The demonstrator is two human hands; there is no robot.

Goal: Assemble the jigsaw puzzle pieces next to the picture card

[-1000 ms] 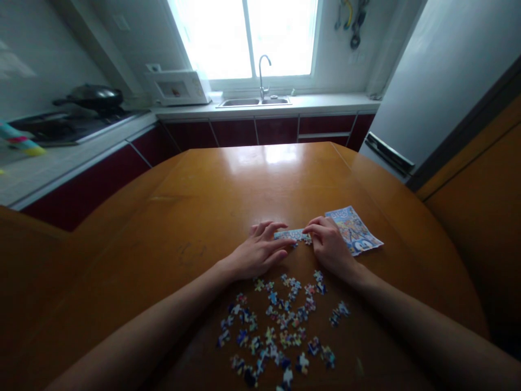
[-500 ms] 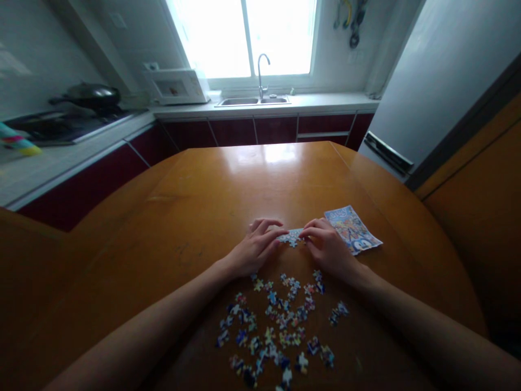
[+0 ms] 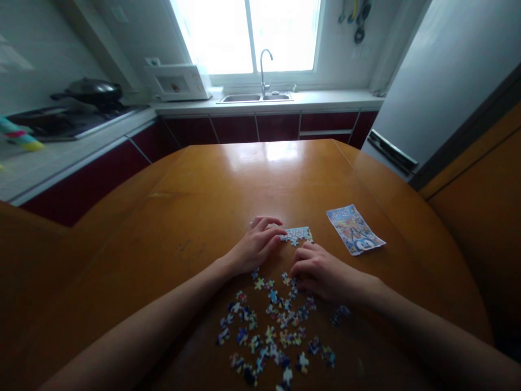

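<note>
A small joined section of jigsaw puzzle (image 3: 297, 234), pale blue with lettering along its top, lies flat on the wooden table. My left hand (image 3: 260, 244) rests at its left end, fingers stretched and slightly apart, with the tips touching that edge. Below the section, my right hand (image 3: 321, 272) is lowered over the upper right of the loose puzzle pieces (image 3: 285, 320). Its fingers are curled and close together; whatever is under the fingertips is hidden. The loose pieces lie scattered between my forearms, some overlapping.
A creased picture sheet (image 3: 355, 231) lies to the right of my right hand. The wooden table (image 3: 228, 184) has rounded sides. Beyond it are a sink (image 3: 255, 98), a microwave (image 3: 179, 82), a pan (image 3: 94, 91) on the stove, and a fridge (image 3: 443, 81) at right.
My right hand has left the right end of the joined section and come down toward me over the loose pieces. My left hand stays at the section's left end.
</note>
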